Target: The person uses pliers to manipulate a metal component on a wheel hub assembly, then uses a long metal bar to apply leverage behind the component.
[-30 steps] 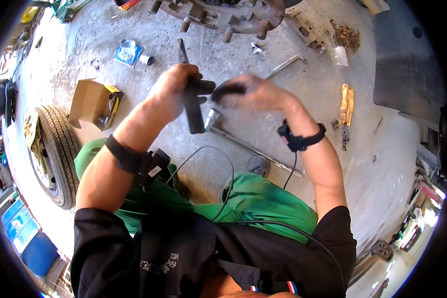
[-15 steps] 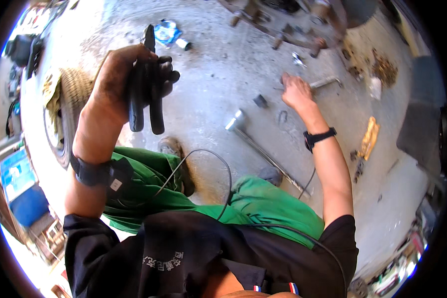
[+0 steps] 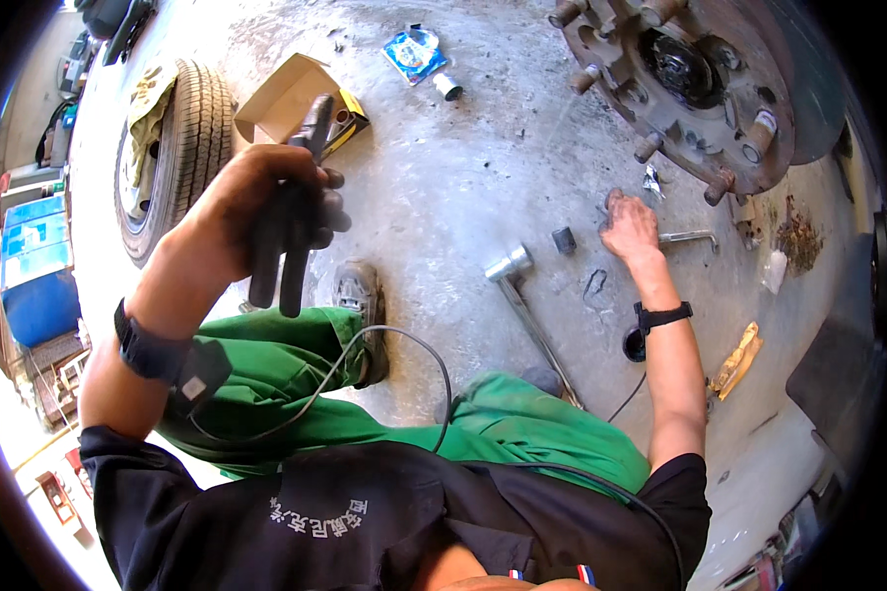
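Observation:
My left hand (image 3: 241,202), darkened with grime, is raised at the left, its fingers wrapped round dark-handled pliers (image 3: 294,284). The pliers' jaws point up and away from me, and their two handles hang below the palm. Low over the floor at the right, my right hand (image 3: 629,229) has its fingers curled together. Something dark shows at its fingertips, too small to name. An L-shaped metal rod tool (image 3: 690,236) lies beside this hand, partly hidden by it. Left of it are a short black cylinder (image 3: 564,239) and a thin dark loop (image 3: 594,284).
A rusty wheel hub (image 3: 626,94) with protruding studs stands at the far right. Between my feet and right arm lies a long-handled socket wrench (image 3: 537,320). A tyre (image 3: 199,143), an open cardboard box (image 3: 276,94) and a blue packet (image 3: 414,56) are further left. A cable (image 3: 434,360) crosses my lap.
The view has shifted, bringing the box and more of the hub into sight. My left hand still grips the pliers; my right hand remains low near the rod tool.

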{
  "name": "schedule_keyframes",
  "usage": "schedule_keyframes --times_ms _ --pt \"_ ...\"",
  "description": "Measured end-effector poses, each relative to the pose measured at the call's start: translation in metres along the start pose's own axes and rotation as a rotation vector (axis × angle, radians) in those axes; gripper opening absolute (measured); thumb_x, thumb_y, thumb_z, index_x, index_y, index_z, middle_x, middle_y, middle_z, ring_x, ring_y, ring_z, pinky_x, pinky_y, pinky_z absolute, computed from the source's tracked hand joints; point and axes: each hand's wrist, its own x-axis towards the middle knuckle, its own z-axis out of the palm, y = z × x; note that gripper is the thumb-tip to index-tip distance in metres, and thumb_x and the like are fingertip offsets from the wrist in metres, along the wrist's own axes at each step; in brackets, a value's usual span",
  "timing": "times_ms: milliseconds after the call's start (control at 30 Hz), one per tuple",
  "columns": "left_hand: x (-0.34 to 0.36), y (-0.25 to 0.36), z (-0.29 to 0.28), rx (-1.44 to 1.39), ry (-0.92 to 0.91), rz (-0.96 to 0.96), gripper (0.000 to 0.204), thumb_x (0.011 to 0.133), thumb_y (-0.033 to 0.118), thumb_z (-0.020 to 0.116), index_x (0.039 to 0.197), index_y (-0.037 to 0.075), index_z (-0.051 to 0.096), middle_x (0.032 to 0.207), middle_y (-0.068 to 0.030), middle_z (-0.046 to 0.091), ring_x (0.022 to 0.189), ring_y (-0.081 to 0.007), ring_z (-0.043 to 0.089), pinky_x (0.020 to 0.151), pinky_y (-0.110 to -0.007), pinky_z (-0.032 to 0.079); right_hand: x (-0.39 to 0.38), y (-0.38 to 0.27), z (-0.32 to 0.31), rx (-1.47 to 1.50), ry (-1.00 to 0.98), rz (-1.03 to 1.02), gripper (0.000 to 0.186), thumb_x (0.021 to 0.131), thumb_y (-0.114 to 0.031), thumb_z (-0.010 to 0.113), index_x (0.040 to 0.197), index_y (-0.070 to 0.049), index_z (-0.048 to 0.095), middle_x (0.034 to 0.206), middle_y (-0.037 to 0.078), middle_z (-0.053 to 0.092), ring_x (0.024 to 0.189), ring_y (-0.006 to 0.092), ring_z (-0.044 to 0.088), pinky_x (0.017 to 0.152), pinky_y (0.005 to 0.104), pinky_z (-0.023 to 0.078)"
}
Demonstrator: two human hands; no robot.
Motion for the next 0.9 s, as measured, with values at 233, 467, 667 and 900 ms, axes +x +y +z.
schedule_keyframes --times_ms 233,467,667,900 --pt "0.107 -0.041 0.018 0.133 0.003 -0.051 0.014 0.085 0.016 0.06 0.087 0.004 0.054 0.071 -0.0095 0.059 0.062 -0.0243 0.064 0.055 -0.035 0.054 0.013 -0.009 -0.017 0.222 0.108 0.034 0.037 0.078 -0.027 0.065 0.105 -0.004 0.059 0.103 0.021 0.067 0.1 0.0397 0.063 0.088 0.0493 0.051" --pt "0.212 -0.11 0.073 0.082 0.07 -0.099 0.009 0.081 0.01 0.063 0.079 0.004 0.057 0.065 -0.008 0.058 0.053 -0.0215 0.059 0.047 -0.035 0.049 0.015 -0.01 0.002 0.136 0.07 0.061 0.05 0.079 -0.022 0.064 0.126 -0.007 0.055 0.117 0.022 0.063 0.112 0.0396 0.059 0.097 0.0473 0.047" --pt "0.227 -0.127 0.088 -0.018 -0.008 -0.071 0.012 0.079 0.009 0.066 0.071 0.004 0.059 0.063 -0.0064 0.057 0.051 -0.019 0.056 0.046 -0.035 0.047 0.011 -0.018 -0.011 0.342 0.255 0.014 0.045 0.08 -0.017 0.066 0.123 -0.006 0.057 0.109 0.022 0.066 0.103 0.0403 0.063 0.089 0.0467 0.05" --pt "0.225 -0.104 0.072 0.054 -0.029 -0.057 0.017 0.078 0.014 0.069 0.074 0.003 0.058 0.063 -0.0098 0.055 0.049 -0.0222 0.055 0.044 -0.038 0.047 0.018 -0.038 -0.011 0.413 0.347 -0.176 0.036 0.086 -0.017 0.062 0.118 -0.002 0.058 0.099 0.023 0.067 0.093 0.042 0.065 0.084 0.0469 0.051"
